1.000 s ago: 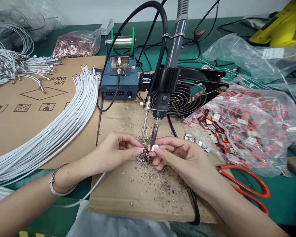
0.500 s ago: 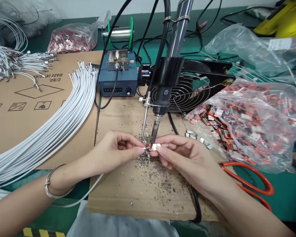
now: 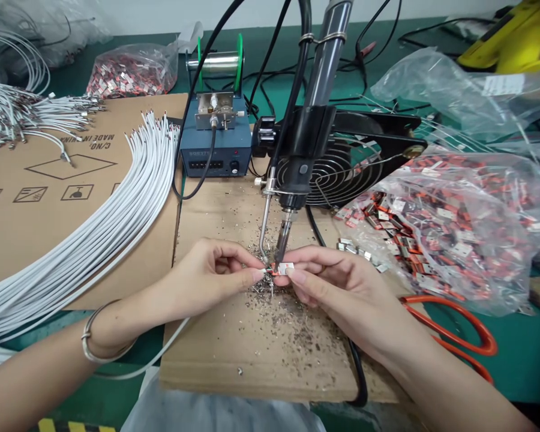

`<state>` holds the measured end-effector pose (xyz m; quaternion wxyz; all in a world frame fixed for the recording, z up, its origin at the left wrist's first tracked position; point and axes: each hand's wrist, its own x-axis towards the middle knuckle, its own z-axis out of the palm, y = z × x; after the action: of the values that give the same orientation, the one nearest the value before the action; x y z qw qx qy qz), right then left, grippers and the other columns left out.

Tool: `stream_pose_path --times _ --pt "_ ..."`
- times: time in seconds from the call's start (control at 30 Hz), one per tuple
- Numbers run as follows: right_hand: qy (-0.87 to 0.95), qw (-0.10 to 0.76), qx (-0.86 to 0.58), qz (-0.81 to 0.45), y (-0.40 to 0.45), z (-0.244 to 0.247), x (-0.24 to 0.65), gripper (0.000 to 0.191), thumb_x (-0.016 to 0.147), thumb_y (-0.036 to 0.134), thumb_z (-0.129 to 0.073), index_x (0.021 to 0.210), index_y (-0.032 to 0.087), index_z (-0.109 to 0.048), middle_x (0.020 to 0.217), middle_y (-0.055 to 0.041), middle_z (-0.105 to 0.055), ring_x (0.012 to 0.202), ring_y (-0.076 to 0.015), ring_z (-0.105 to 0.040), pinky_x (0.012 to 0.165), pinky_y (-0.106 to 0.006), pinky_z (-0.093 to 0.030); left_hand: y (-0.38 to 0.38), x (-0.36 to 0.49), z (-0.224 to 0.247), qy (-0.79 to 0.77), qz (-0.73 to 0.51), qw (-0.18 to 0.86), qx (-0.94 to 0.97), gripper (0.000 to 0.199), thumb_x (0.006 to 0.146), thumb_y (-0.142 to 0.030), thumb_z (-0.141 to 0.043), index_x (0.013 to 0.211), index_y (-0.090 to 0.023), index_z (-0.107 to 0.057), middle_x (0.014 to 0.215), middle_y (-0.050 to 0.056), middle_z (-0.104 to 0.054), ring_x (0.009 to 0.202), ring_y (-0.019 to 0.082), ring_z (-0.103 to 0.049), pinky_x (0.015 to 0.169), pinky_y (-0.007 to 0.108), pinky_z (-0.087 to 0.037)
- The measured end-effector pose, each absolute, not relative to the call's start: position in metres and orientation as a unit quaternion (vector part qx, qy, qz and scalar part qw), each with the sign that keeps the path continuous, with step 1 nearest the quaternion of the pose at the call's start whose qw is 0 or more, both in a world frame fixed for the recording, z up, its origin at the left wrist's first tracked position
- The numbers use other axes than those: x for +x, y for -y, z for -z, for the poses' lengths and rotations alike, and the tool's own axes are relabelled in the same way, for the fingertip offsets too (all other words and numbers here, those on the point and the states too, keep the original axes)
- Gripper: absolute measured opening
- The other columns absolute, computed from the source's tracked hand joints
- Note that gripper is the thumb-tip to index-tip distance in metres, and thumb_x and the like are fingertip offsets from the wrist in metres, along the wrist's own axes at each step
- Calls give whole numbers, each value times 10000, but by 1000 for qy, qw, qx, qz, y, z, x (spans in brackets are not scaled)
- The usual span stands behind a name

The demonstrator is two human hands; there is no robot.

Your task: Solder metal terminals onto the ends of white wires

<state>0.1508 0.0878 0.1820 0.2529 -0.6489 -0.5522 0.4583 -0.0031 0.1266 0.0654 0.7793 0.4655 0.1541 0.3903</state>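
My left hand [image 3: 216, 276] is closed, pinching a white cable [image 3: 175, 336] near its end; the cable trails back below my wrist. Between the thumb and fingers of my right hand [image 3: 337, 282] is a small USB connector [image 3: 286, 269] with a metal shell and an orange-red part. Cable end and connector meet under the tip of a mounted soldering iron [image 3: 282, 240]. Beside that tip a thin solder feed tube [image 3: 264, 234] points down at the same spot. Whether the tip touches the joint I cannot tell.
A blue solder feeder [image 3: 215, 144] carries a solder spool [image 3: 216, 63]. Behind the iron stands a black fan [image 3: 328, 174]. Many white cables [image 3: 130, 204] lie left on cardboard [image 3: 85, 222]. To the right are a bag of connectors [image 3: 459, 222] and orange-handled scissors [image 3: 459, 315]. Solder bits litter the cardboard mat [image 3: 216, 354].
The hands, cable and connector hold almost the same place under the iron. The view has shifted very slightly.
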Motion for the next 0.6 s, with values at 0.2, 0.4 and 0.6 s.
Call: stream_pose_path --times 0.2,0.4,0.6 --pt "557 244 -672 -423 -91 -182 145 176 727 279 -731 848 160 -683 687 -54 -664 477 -58 -482 427 -139 -403 -127 -2 -63 -168 -380 769 485 240 788 -290 -618 882 -72 -658 606 -14 -478 511 39 -365 450 163 -259" --pt "552 240 -668 -437 -93 -180 148 175 732 275 -724 855 158 -679 690 -51 -666 458 -48 -485 425 -135 -404 -127 0 -60 -174 -380 763 493 263 780 -313 -620 880 -72 -656 614 -8 -480 536 54 -380 489 175 -278" --pt "554 244 -659 -447 -91 -180 150 100 773 235 -700 863 190 -696 716 -37 -678 468 -27 -488 440 -92 -396 -127 0 -61 -163 -387 763 492 270 784 -318 -619 879 -69 -661 612 -6 -484 542 57 -378 491 183 -274"
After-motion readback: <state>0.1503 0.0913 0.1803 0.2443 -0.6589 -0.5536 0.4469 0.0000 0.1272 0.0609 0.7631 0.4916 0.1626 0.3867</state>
